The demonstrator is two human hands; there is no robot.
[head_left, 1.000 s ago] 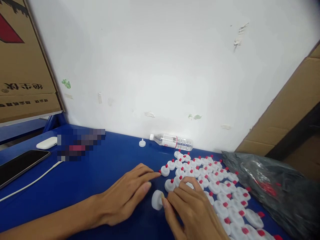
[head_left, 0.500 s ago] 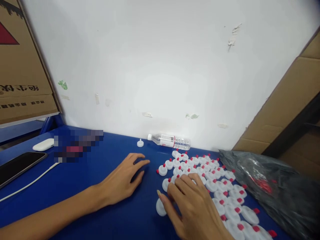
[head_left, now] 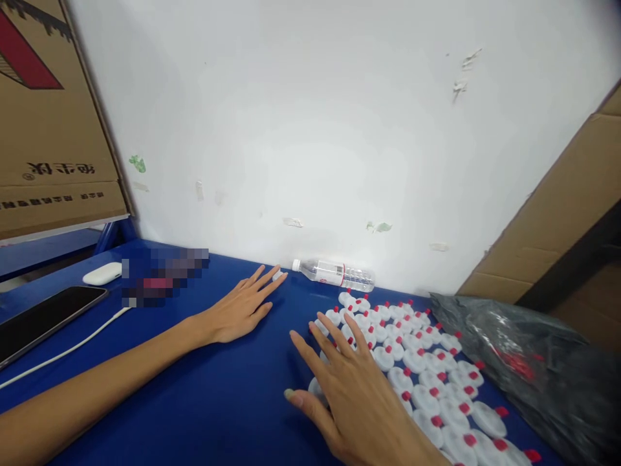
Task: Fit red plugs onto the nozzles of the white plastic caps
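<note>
Several white round plastic caps with red tips (head_left: pixel 428 399) lie in a close group on the blue table. Over the group's left edge hovers or rests my right hand (head_left: pixel 356 382), open with fingers spread. It covers some caps, and I cannot tell whether it touches them. My left hand (head_left: pixel 245 309) is stretched out toward the wall, palm down and open. Its fingertips lie at a lone white cap (head_left: pixel 279 274), which they partly hide. Just right of those fingertips a clear plastic bottle (head_left: pixel 330 272) with a white lid lies on its side against the wall.
At the right, a dark plastic bag (head_left: pixel 577 382) carries a clear bag of red pieces (head_left: pixel 518 364). A phone (head_left: pixel 53 321), a white case (head_left: pixel 101 273), a white cable (head_left: pixel 87 342) and a blurred-out item (head_left: pixel 165 278) lie left. Cardboard (head_left: pixel 58 129) stands behind them.
My left hand has moved forward to the lone cap, its fingers straightening. My right hand has shifted slightly left and its curled fingers have spread. The view has turned a little left.
</note>
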